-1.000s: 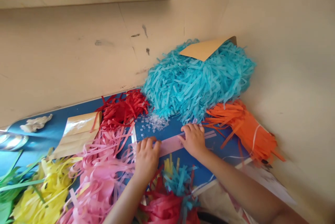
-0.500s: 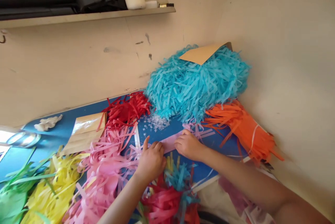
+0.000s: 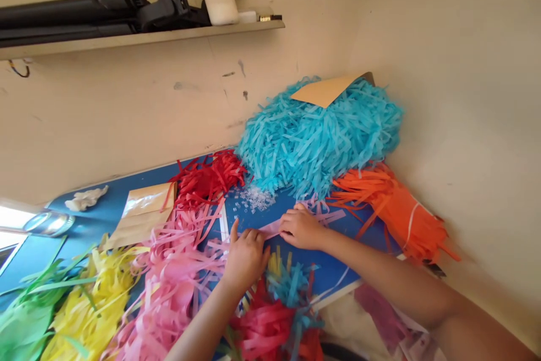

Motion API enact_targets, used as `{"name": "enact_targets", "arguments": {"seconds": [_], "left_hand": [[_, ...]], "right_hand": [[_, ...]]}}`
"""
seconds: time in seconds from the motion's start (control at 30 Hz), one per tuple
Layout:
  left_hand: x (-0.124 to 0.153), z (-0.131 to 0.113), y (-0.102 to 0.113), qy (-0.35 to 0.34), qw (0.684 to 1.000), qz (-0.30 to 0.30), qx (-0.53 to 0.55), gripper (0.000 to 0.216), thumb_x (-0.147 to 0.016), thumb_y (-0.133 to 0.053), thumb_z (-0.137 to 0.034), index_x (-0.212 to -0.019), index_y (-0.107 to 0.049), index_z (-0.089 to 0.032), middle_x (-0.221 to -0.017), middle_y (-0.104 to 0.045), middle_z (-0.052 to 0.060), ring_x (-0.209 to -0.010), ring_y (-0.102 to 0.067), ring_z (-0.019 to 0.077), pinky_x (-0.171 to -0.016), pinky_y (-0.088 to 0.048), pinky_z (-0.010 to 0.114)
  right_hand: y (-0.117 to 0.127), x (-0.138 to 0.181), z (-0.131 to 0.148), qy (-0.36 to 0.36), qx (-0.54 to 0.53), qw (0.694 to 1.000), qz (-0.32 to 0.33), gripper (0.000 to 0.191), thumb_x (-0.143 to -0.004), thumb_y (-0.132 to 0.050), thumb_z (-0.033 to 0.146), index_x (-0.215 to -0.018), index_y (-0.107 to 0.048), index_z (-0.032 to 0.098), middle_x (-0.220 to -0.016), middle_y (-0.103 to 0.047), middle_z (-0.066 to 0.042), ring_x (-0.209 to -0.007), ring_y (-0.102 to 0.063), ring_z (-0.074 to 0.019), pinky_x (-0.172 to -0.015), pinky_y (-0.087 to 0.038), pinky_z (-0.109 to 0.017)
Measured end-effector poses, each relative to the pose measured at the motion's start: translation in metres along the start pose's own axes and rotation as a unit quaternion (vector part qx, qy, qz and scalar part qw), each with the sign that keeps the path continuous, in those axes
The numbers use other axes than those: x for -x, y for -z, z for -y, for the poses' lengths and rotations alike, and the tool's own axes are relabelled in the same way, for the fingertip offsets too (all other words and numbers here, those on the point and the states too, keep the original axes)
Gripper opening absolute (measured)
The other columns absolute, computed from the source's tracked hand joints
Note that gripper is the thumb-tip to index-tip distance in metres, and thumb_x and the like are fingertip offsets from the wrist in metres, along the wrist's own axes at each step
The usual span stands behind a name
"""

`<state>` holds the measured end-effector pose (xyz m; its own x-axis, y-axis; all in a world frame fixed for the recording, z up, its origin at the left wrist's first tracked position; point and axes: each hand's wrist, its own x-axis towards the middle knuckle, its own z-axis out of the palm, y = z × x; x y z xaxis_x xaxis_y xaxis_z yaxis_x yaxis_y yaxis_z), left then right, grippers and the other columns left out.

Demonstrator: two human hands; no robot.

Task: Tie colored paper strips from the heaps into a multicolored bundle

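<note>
A strip of lilac fringed tissue paper [image 3: 271, 229] stretches over the blue table between both hands. My left hand [image 3: 246, 257] has its fingers curled over the near-left end, with one finger raised. Toward the other end, my right hand [image 3: 302, 227] pinches the paper with bent fingers. Cut lilac fringes spread out beyond each hand. Small clear plastic bits [image 3: 255, 199] lie just behind the strip. In front of it hangs a multicoloured tissue tassel bunch [image 3: 268, 316], mostly red and blue. The fingertips are partly hidden behind the hands.
A big pile of turquoise fringe [image 3: 316, 136] rests against the wall, an orange bundle [image 3: 393, 209] right of it. Red [image 3: 209, 178], pink [image 3: 169, 288], yellow [image 3: 93, 304] and green [image 3: 31, 310] fringes lie leftward, near a brown paper packet [image 3: 143, 212]. A shelf [image 3: 169, 36] is above.
The lilac paper between my hands has become narrower, as if folded or rolled. Both hands stay in nearly the same place on it. The view has tilted slightly upward.
</note>
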<state>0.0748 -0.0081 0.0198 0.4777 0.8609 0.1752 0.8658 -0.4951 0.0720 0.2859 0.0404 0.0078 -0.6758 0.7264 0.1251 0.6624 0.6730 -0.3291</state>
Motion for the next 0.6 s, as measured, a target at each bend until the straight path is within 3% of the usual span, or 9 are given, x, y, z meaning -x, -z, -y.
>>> {"name": "enact_targets", "arguments": {"seconds": [0.17, 0.33, 0.6], "left_hand": [[0.007, 0.009, -0.008, 0.048, 0.998, -0.021, 0.015, 0.024, -0.095, -0.048, -0.018, -0.091, -0.071, -0.024, -0.093, -0.074, 0.003, -0.093, -0.067, 0.0233, -0.112, -0.020, 0.058], [0.006, 0.016, -0.014, 0.122, 0.992, -0.037, 0.025, 0.028, -0.097, -0.048, -0.028, -0.082, -0.071, -0.023, -0.088, -0.074, 0.003, -0.095, -0.066, 0.0241, -0.100, -0.033, 0.049], [-0.008, 0.020, -0.014, 0.130, 0.991, -0.010, -0.020, 0.036, -0.095, -0.048, -0.032, -0.067, -0.066, -0.020, -0.073, -0.072, 0.006, -0.084, -0.065, 0.0263, -0.088, -0.036, 0.046]], "right_hand": [[0.005, 0.000, -0.013, -0.029, -0.041, 0.999, 0.008, 0.018, -0.093, -0.062, 0.025, -0.077, -0.071, 0.022, -0.091, -0.070, -0.001, -0.090, -0.059, -0.0166, -0.084, -0.029, -0.033], [-0.004, -0.011, -0.017, -0.087, -0.020, 0.996, 0.000, 0.019, -0.094, -0.059, 0.024, -0.077, -0.067, 0.018, -0.082, -0.069, -0.002, -0.082, -0.059, -0.0171, -0.078, -0.029, -0.033], [-0.009, -0.019, -0.011, -0.121, 0.018, 0.992, 0.000, 0.018, -0.088, -0.058, 0.020, -0.071, -0.063, 0.017, -0.077, -0.067, -0.002, -0.075, -0.057, -0.0169, -0.076, -0.027, -0.033]]}}
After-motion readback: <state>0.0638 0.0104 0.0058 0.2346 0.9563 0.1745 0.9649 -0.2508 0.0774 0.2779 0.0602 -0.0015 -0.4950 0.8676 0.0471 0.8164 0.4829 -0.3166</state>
